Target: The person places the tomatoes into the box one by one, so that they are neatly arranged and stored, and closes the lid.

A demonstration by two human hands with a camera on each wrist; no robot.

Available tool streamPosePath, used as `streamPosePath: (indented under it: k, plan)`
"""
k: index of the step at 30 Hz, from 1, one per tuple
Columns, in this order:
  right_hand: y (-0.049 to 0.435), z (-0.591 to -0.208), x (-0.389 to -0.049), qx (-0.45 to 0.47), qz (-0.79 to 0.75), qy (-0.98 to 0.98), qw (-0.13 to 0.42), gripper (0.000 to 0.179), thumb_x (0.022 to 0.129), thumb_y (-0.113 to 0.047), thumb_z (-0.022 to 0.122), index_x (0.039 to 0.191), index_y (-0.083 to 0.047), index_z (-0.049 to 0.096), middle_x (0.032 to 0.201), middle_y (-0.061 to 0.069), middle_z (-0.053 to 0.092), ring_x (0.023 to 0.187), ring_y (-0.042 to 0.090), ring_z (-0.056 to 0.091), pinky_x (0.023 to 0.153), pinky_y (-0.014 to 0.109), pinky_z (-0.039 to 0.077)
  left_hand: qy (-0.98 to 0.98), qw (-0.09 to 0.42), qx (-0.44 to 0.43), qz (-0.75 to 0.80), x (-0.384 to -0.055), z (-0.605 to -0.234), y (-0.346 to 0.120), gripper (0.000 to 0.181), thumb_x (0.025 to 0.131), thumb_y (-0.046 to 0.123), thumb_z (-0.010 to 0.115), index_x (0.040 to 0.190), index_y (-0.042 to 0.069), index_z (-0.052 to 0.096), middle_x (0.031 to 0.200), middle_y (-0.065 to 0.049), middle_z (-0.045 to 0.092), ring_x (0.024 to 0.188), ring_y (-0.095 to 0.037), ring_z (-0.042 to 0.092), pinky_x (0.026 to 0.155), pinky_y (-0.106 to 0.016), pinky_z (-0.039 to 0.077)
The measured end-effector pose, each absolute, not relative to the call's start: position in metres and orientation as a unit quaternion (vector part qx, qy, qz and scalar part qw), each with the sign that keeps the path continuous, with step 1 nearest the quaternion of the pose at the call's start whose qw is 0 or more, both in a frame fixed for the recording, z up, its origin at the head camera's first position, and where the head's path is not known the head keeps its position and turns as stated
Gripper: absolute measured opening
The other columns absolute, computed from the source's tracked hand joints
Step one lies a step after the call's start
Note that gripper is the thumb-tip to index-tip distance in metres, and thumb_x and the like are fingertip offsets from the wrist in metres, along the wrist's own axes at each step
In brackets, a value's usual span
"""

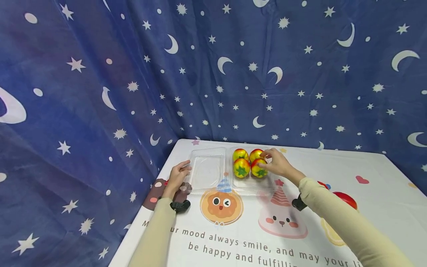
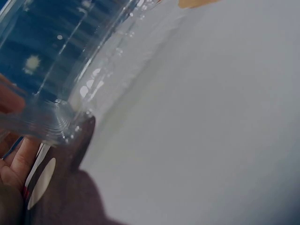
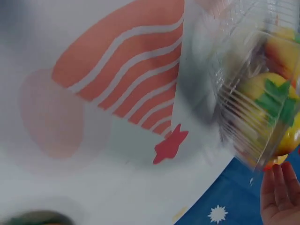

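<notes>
From where I stand, a clear plastic box lies spread on the white bench [image 1: 377, 189], its lid [image 1: 207, 172] on the left and its tray [image 1: 248, 186] just beside it on the right. Four red-and-yellow fruits sit in the tray, two by two: a front-left one [image 1: 241, 169], a front-right one [image 1: 259, 172], a back-left one [image 1: 240, 154] and a back-right one [image 1: 255, 154]. Green leafy caps show on the front pair.

The person's right hand [image 1: 276, 163] is at the right-hand pair, its grip fairly wide, thumb over the front-right fruit and fingers by the back-right one. The left hand [image 1: 177, 177] touches the lid's left edge; I can't tell whether its grip pinches the plastic.

Both sleeves are pale. To the right, a red rounded thing [image 1: 346, 199] sits partly behind the right sleeve [image 1: 340, 215]. A blue curtain [image 1: 287, 85] with white moons and stars hangs behind.
</notes>
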State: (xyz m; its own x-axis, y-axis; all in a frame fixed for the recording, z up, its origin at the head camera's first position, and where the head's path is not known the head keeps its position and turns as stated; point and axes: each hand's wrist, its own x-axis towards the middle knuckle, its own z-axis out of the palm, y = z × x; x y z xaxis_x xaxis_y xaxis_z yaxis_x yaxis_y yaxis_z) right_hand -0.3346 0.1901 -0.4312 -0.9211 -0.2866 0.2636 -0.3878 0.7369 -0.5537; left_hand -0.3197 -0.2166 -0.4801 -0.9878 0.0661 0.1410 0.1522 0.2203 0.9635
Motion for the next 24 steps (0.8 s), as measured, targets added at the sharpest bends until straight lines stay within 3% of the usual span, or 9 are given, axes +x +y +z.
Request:
streamPosePath:
  k: [11, 19, 24]
  plan:
    - [0.237, -0.42, -0.313, 0.169, 0.282, -0.943, 0.056, 0.044, 0.089, -0.025, 0.07, 0.118, 0.006, 0.063, 0.12, 0.025, 0.062, 0.108, 0.045, 0.06, 0.09, 0.055, 0.05, -0.776, 0.051, -0.058, -0.626, -0.345, -0.514, -0.221, 0.052, 0.089, -0.005, 0.048, 0.141, -0.005, 0.05, 0.132, -0.029, 0.057, 0.123, -0.039, 0.055, 0.084, -0.021, 0.043]
    - [0.281, -0.424, -0.288, 0.17, 0.261, -0.949, 0.042, 0.043, 0.088, -0.026, 0.072, 0.115, 0.007, 0.065, 0.114, 0.025, 0.065, 0.104, 0.045, 0.062, 0.092, 0.057, 0.048, -0.766, 0.035, -0.06, -0.639, -0.347, -0.512, -0.222, 0.052, 0.089, -0.009, 0.048, 0.141, -0.008, 0.048, 0.139, -0.031, 0.05, 0.124, -0.042, 0.053, 0.082, -0.022, 0.046]
    - [0.307, -0.428, -0.271, 0.15, 0.245, -0.958, 0.024, 0.043, 0.087, -0.026, 0.073, 0.115, 0.006, 0.066, 0.112, 0.025, 0.066, 0.105, 0.043, 0.061, 0.091, 0.057, 0.048, -0.767, 0.035, -0.056, -0.638, -0.343, -0.509, -0.22, 0.053, 0.088, -0.008, 0.049, 0.141, -0.006, 0.049, 0.133, -0.031, 0.055, 0.124, -0.039, 0.055, 0.081, -0.018, 0.043]
